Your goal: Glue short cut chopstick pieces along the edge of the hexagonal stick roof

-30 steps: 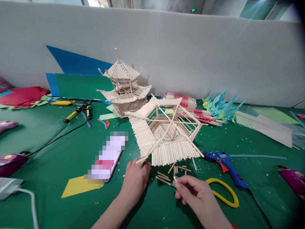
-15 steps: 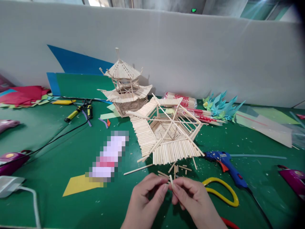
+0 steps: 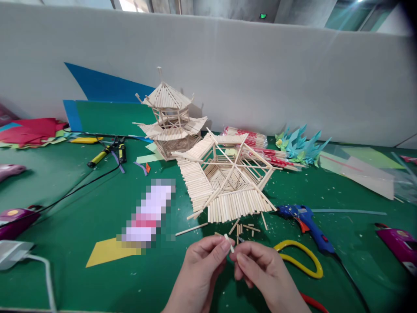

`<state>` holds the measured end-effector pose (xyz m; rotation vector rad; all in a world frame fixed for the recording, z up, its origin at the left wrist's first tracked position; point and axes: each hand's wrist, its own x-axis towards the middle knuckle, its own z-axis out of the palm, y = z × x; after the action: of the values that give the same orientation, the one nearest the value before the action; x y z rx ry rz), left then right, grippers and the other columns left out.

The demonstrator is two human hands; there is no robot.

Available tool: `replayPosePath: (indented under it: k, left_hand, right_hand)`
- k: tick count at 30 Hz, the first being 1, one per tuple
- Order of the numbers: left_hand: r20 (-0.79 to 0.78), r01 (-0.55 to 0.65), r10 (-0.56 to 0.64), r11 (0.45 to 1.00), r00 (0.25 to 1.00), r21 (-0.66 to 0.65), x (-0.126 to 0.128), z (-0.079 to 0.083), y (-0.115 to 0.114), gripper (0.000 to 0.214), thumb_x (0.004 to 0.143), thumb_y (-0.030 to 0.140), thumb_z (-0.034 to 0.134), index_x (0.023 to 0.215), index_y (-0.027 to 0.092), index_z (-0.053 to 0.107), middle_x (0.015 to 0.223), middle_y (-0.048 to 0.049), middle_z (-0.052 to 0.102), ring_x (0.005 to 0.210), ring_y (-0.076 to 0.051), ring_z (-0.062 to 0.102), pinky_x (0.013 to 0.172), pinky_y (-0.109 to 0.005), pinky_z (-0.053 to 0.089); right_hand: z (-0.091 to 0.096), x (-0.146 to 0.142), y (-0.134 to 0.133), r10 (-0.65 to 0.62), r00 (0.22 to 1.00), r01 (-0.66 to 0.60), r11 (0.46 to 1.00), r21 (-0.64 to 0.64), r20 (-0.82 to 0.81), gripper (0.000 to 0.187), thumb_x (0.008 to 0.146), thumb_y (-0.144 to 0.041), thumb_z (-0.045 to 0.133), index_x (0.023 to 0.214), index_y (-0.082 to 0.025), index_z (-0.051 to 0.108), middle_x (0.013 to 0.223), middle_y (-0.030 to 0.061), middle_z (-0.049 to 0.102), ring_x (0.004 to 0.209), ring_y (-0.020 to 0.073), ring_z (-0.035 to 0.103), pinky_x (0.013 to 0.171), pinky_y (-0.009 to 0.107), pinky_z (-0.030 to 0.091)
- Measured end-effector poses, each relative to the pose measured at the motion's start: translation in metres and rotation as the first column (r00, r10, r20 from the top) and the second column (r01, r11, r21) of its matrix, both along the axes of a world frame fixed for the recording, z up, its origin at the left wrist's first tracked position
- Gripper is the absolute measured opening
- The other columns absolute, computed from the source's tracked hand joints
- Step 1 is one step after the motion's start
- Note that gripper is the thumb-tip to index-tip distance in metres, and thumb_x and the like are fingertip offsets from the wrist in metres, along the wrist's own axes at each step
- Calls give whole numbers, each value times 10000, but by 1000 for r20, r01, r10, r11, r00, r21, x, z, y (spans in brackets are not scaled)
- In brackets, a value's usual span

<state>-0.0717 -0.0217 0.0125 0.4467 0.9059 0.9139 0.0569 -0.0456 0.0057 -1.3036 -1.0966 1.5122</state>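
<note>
My left hand [image 3: 206, 267] pinches a short pale wooden stick piece [image 3: 230, 247] between thumb and forefinger. Close by its lower end is my right hand [image 3: 257, 265], fingers curled and thumb pressed to forefinger; whether anything is in that pinch is hidden. Beyond both hands stands a six-sided wooden stick model [image 3: 228, 206], its near and left sides covered by rows of sticks and its right side bare framework. Several cut stick pieces [image 3: 240, 228] lie between hands and model. A tool with a yellow loop handle [image 3: 317, 269] and a red handle [image 3: 312, 302] is partly under my right hand.
A blue glue gun [image 3: 312, 226] lies at the right, its cord running forward. Behind stands a tiered stick pagoda [image 3: 169, 113], beside bundled sticks [image 3: 260, 152] and blue folded paper [image 3: 302, 145]. Left are yellow-handled pliers [image 3: 104, 154], a blurred-out flat object [image 3: 148, 217] and yellow paper [image 3: 104, 254].
The stick piece has shifted left, from my right fingertips to my left thumb and forefinger, and now tilts more. My view has turned slightly to the right.
</note>
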Motion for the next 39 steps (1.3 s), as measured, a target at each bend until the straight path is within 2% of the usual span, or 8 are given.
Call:
replayPosePath:
  k: [6,13,16,20,25,30,34,39]
  left_hand:
    - [-218,-53,97,978,971,199,-2,4,-6,100,654,208,685,565,164,674,599,8,542,619,-126,496,603,-229,403]
    - [-434,70,249,798,866,599,2,7,-11,129,691,135,616,641,213,706,604,-22,571,567,-155,506,534,-248,390]
    - [-392,34,196,861,899,508,3,8,-11,123,681,184,640,569,191,689,543,-3,514,538,-134,457,512,-234,362]
    - [-178,-41,68,988,982,149,2,7,-9,148,616,265,716,532,151,673,505,22,484,515,-88,403,502,-192,335]
    - [-23,-83,83,997,996,-10,4,5,-5,145,591,257,743,608,121,696,475,31,501,459,-48,358,458,-158,293]
    - [-15,-94,94,995,995,-21,7,6,-4,151,596,265,740,574,124,692,417,53,446,429,-46,324,431,-160,274]
    - [-73,-124,121,991,990,-43,8,9,-3,174,535,274,776,592,124,708,484,28,522,465,-49,368,447,-154,313]
    - [-114,-163,160,986,981,-25,9,13,-5,187,490,286,794,585,149,710,499,20,572,479,-59,435,466,-156,368]
  right_hand:
    - [6,-3,3,4,998,-3,1000,-14,60,316,723,-474,544,637,-171,515,482,-48,452,444,74,355,435,196,268]
    - [-2,-2,2,21,980,-34,998,61,196,271,775,-376,453,576,-199,408,498,-63,341,480,94,319,458,214,266]
    - [-8,-1,2,-40,960,4,992,128,279,243,783,-361,458,613,-188,462,534,-49,363,511,105,330,479,223,271]
    - [-10,3,0,-128,930,67,981,183,344,260,809,-394,445,666,-183,496,554,-45,384,498,100,325,464,222,261]
    - [-10,20,-7,-131,848,22,977,212,514,354,841,-412,394,551,-218,328,507,-67,275,453,92,290,429,224,249]
    - [-31,64,-21,-227,595,32,965,260,771,253,809,-329,433,1025,-198,452,865,52,573,752,176,561,657,278,460]
    - [-54,101,-36,-196,338,-92,967,239,920,304,760,-228,425,1050,-169,496,1060,120,562,970,239,542,827,399,442]
    - [-58,113,-39,-195,227,-136,964,230,954,284,744,-205,411,982,-154,557,974,116,624,893,229,594,778,365,492]
